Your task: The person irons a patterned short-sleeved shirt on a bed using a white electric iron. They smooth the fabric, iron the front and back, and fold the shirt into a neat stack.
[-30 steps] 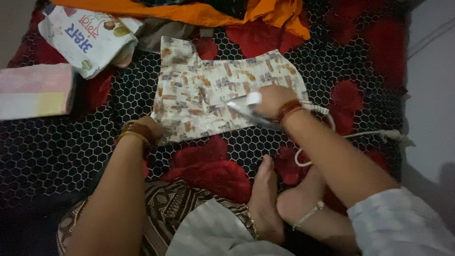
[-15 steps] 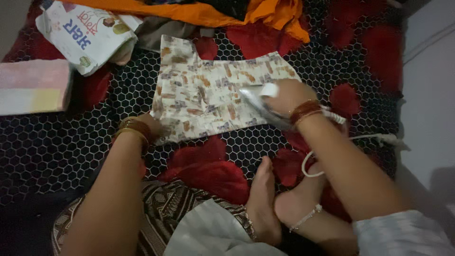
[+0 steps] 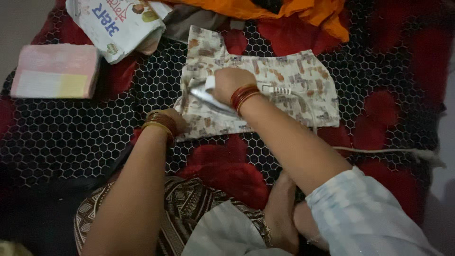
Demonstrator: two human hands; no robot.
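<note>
Since a second ago the right hand has been carrying the small silver-and-white electric iron from the right side of the cream printed cloth piece with brown and orange blotches across to its left part, and the cloth itself is now sitting further right in the view. The right hand is wrapping closed around the iron's handle, with the soleplate lying flat on the fabric and its nose pointing left. The cloth is lying spread flat on the black blanket with a white honeycomb pattern and large red flowers, its narrow upper-left tab reaching toward the top edge; it is looking mostly smooth. The left hand, with gold and red bangles at the wrist, is pressing on the cloth's lower-left corner; whether its fingers are pinching the edge is hard to tell. The white cord is trailing from the iron's back over the cloth and off to the right. A folded pastel pink-and-yellow cloth stack is lying well apart at the upper left, beside a white printed plastic packet, and an orange fabric is bunching along the top.
</note>
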